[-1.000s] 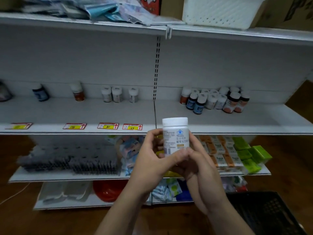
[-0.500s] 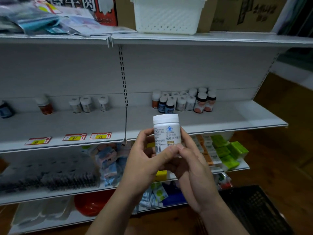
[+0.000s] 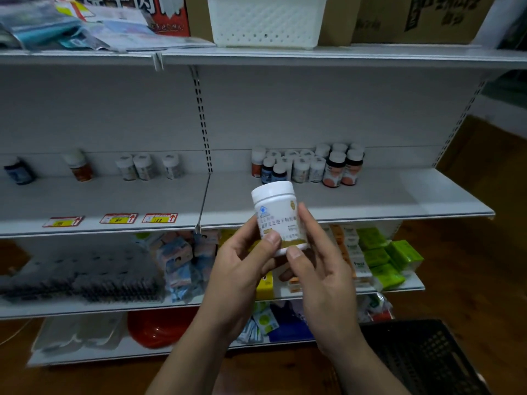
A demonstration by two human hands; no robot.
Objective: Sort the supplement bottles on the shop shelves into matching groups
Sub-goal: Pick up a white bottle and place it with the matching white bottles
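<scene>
left hand [image 3: 242,269]: it holds the white bottle from the left. the thumb presses on the front label and the fingers curl behind.
right hand [image 3: 322,269]: it holds the same bottle from the right. the thumb sits at the bottom edge and the fingers wrap round the side.
white bottle [image 3: 278,215]: it is up in the air between both hands, in front of the middle shelf. it is tipped a little. it has a white cap, a small blue mark, dark writing and a gold band low down.
black basket [image 3: 422,357]: it sits low on the right, by the brown floor.
red bowl [image 3: 159,326]: it lies low down, left of the left arm.
lower shelf [image 3: 71,307]: green boxes [image 3: 390,260] sit on the right end. a dark stack [image 3: 82,275] lies on the left.
price tags [image 3: 119,218]: three red and yellow tags stick on the front edge of the middle shelf.
middle shelf [image 3: 399,195]: all the other bottles stand at its back.
big bottle group [image 3: 308,166]: many bottles stand packed close, right of the slotted post [image 3: 202,124]. most are white.
three white bottles [image 3: 148,166]: they stand left of the post.
orange bottle [image 3: 79,166]: it stands alone, further left.
blue bottle [image 3: 18,171]: it stands near the left edge.
top shelf [image 3: 342,57]: a white basket [image 3: 265,21] with small holes sits on it, with brown boxes [image 3: 413,18] beside it.
</scene>
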